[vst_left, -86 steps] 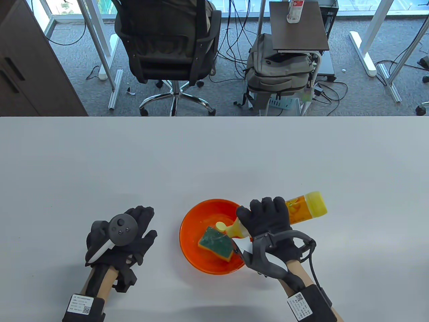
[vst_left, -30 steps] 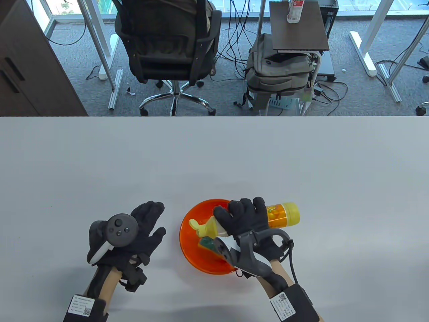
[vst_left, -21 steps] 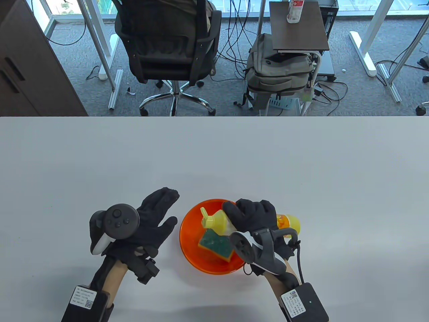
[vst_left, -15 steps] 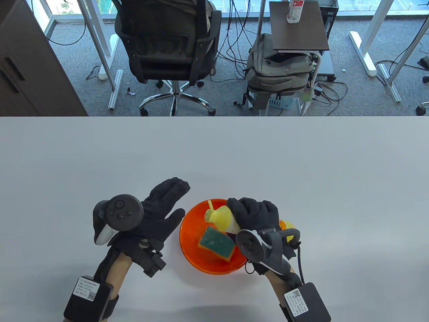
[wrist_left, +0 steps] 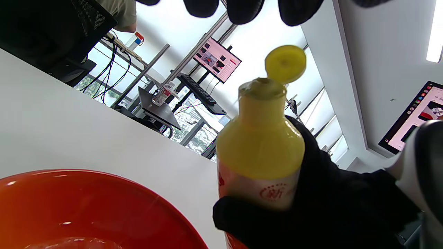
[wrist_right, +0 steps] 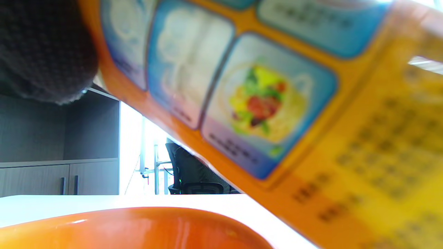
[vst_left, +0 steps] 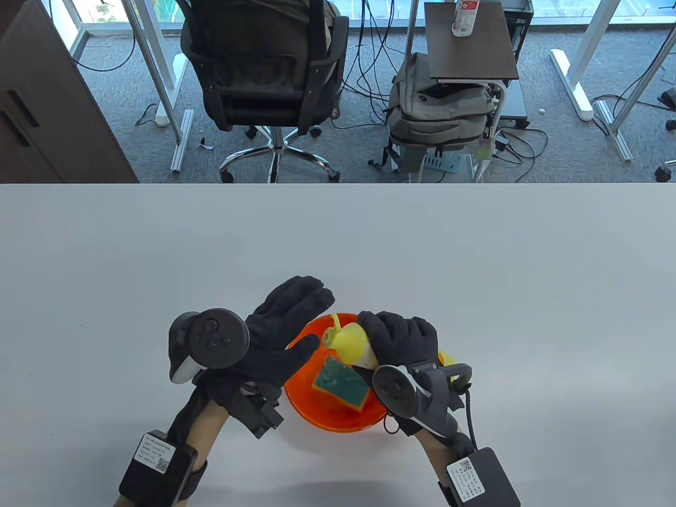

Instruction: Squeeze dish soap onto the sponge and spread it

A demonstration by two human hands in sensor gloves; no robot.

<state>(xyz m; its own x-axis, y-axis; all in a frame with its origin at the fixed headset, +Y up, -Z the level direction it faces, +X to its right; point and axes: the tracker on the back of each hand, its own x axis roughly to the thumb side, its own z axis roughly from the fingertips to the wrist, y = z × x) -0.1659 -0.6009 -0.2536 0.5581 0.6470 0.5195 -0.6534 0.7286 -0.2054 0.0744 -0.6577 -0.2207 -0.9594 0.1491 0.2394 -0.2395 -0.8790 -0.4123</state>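
A green and yellow sponge [vst_left: 340,381] lies in an orange bowl [vst_left: 317,413] near the table's front edge. My right hand [vst_left: 398,338] grips a yellow dish soap bottle [vst_left: 353,343] and holds it near upright over the bowl's far side, its flip cap [vst_left: 332,327] open. The bottle [wrist_left: 260,145] and its open cap [wrist_left: 285,64] show in the left wrist view, and its label [wrist_right: 263,103] fills the right wrist view. My left hand [vst_left: 285,330] is open, fingers spread over the bowl's left rim, close beside the cap; whether it touches the cap I cannot tell.
The white table [vst_left: 475,248] runs far back and to both sides of the bowl. Beyond its far edge stand an office chair [vst_left: 264,68], a backpack [vst_left: 438,111] and a small side table [vst_left: 470,42].
My right hand has turned the bottle from lying tipped over the sponge to near upright. My left hand has moved right from the table to the bowl's left rim, next to the cap.
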